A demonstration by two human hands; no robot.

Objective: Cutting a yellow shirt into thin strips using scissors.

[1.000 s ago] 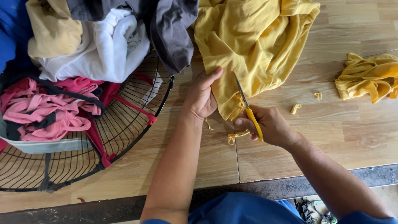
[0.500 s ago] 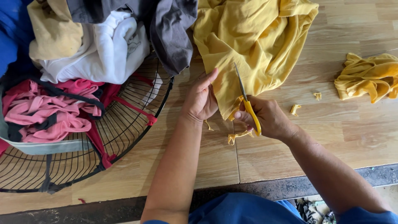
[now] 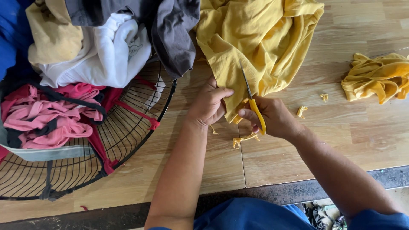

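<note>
Crumpled mustard-yellow cotton garment (image 3: 264, 42): left hand (image 3: 208, 104) pinches its lower edge; right hand (image 3: 275, 117) closed around yellow-handled scissors (image 3: 252, 100) cutting in. Few yellow snippets (image 3: 245, 138) below garment; most uncut.

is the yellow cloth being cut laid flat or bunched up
Bunched up: the yellow cloth lies in rumpled folds, not flat, on the wooden table.

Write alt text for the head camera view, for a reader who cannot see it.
A person's right hand works yellow-handled scissors into a yellow cloth that the left hand pins to a wooden table. Small yellow scraps lie by the hands. To the left, a black wire fan guard holds piled clothes, and cut yellow strips lie at right.
</note>
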